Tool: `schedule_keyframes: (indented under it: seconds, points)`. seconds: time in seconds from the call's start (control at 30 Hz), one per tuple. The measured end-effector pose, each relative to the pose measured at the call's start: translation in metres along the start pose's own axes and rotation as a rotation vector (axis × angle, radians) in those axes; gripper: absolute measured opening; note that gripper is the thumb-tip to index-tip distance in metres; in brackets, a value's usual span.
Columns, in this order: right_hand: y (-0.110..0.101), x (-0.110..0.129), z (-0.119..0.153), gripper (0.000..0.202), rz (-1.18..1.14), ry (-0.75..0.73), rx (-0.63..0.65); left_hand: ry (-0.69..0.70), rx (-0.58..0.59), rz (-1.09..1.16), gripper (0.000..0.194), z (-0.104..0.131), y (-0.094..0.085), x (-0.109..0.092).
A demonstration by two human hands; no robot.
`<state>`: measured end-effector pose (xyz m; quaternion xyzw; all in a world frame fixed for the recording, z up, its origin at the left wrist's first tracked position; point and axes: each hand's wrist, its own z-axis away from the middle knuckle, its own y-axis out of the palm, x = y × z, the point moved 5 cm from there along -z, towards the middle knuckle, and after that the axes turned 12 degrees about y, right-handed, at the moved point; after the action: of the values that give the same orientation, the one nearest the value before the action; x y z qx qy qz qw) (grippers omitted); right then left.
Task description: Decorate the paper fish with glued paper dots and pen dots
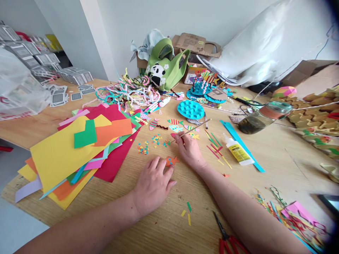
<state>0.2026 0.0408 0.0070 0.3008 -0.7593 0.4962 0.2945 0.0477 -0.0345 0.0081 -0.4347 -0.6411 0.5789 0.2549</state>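
My left hand [152, 181] lies on the table with fingers spread, its fingertips at the edge of an orange paper fish [172, 161] with blue bits on it. In my right hand [190, 150], a thin wooden stick [197, 128] is pinched; its lower tip points at a small heap of green, blue and orange paper bits [166, 143]. More paper bits lie to the left, among them a heap of round dots [143, 148]. Just beyond the right hand are several decorated paper fish [175, 128]. Part of the orange fish is covered by my left fingers.
Coloured paper sheets [60, 151] are piled on the left. A glue bottle [239, 151], paper strips [217, 150] and a glass jar [261, 120] stand or lie right. Red-handled scissors [226, 236] lie near my right forearm. Behind are a blue oval piece [190, 109], pipe cleaners [127, 93] and a green panda bag [168, 67].
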Motion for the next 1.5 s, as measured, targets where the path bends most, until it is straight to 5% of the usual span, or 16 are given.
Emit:
schedule_keyframes:
  seconds: [0.4, 0.83, 1.5]
  points:
    - [-0.020, 0.002, 0.013, 0.031, -0.150, 0.000, -0.160, 0.006, 0.001, -0.019, 0.037, 0.000, 0.000, 0.000]
    - [-0.010, 0.024, 0.025, 0.024, -0.101, -0.257, 0.085, 0.018, 0.019, -0.030, 0.040, 0.000, -0.002, -0.001]
    - [-0.007, 0.029, 0.027, 0.022, -0.088, -0.431, 0.092, 0.013, 0.030, -0.017, 0.041, -0.002, -0.001, -0.001]
